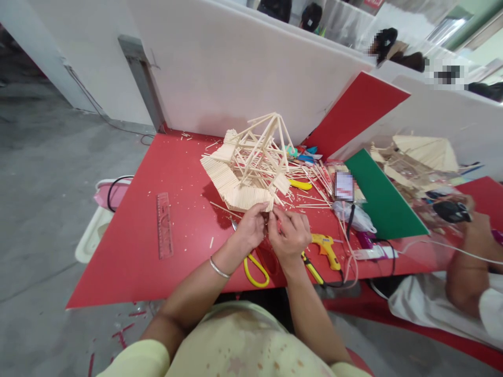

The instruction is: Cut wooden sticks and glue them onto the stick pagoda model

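Observation:
A model house of thin wooden sticks [251, 162] stands on the red table [129, 251]. My left hand [251, 228] and my right hand [291, 233] meet just in front of its near edge, fingers pinched together on something small that I cannot make out. Yellow-handled scissors [255, 267] lie under my wrists. A yellow glue gun [325, 247] lies just right of my right hand. Loose sticks [310, 183] are scattered right of the model.
A clear ruler [165, 225] lies at the left. A phone [344, 186], a green board [383, 196] and a red board [353, 112] stand to the right. Another person's arm [467, 256] works by a second stick model [420, 157]. White partitions back the table.

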A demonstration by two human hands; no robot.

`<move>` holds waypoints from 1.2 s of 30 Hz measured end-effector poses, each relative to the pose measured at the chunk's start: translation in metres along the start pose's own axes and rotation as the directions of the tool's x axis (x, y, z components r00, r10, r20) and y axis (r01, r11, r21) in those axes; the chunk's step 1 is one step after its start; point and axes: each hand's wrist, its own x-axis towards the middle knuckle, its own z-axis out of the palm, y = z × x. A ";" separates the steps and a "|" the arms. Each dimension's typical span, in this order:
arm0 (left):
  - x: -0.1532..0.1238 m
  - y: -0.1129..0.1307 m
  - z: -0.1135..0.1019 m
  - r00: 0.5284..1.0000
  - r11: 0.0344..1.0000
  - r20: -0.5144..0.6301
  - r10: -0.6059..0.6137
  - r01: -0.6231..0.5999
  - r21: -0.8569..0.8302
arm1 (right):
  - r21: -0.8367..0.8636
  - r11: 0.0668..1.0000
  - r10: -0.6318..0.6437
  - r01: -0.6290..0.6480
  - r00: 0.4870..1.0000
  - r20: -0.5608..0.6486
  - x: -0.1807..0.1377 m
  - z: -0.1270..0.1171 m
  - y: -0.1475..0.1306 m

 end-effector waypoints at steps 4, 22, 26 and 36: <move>-0.002 0.001 0.002 1.000 1.000 -0.008 0.005 -0.005 -0.008 | 0.029 1.000 0.008 -0.007 1.000 -0.026 0.003 -0.002 0.000; -0.004 0.002 0.005 1.000 1.000 0.027 0.004 -0.004 0.000 | 0.081 0.997 0.019 -0.019 1.000 0.003 0.006 -0.002 0.001; -0.003 0.001 0.006 0.999 0.999 0.034 0.035 -0.035 -0.015 | 0.087 0.996 0.016 -0.017 1.000 0.009 0.007 -0.002 0.001; -0.003 0.002 0.004 0.998 1.000 0.064 -0.006 0.006 -0.006 | 0.087 0.996 0.009 -0.016 0.997 0.083 0.010 -0.007 -0.001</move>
